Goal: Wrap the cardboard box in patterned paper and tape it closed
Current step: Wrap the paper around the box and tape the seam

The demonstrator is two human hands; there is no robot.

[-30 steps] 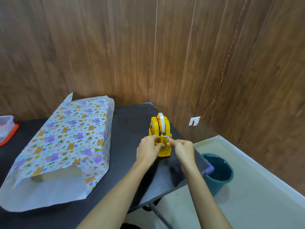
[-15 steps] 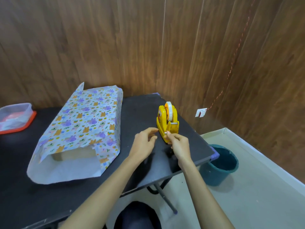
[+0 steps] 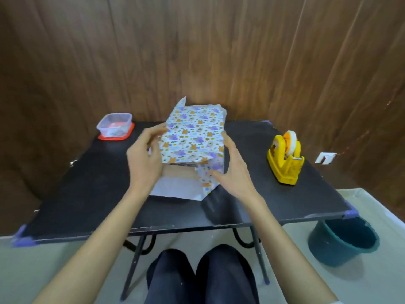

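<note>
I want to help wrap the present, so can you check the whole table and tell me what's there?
Surface: black folding table, level.
Job's things: cardboard box in patterned paper, near end open; yellow tape dispenser at right.
Clutter: clear plastic tub on red lid.
Hands: left hand and right hand hold the box's sides.
Cables: nothing seen.
Surroundings: wood-panel wall, teal bucket beside the table.

My left hand (image 3: pixel 144 163) and right hand (image 3: pixel 235 174) have left the tape dispenser (image 3: pixel 285 161), which now stands alone near the table's (image 3: pixel 87 194) right edge. They hold the wrapped box (image 3: pixel 192 137) by its two sides, my right thumb on the paper flap (image 3: pixel 206 181) at its open near end.
</note>
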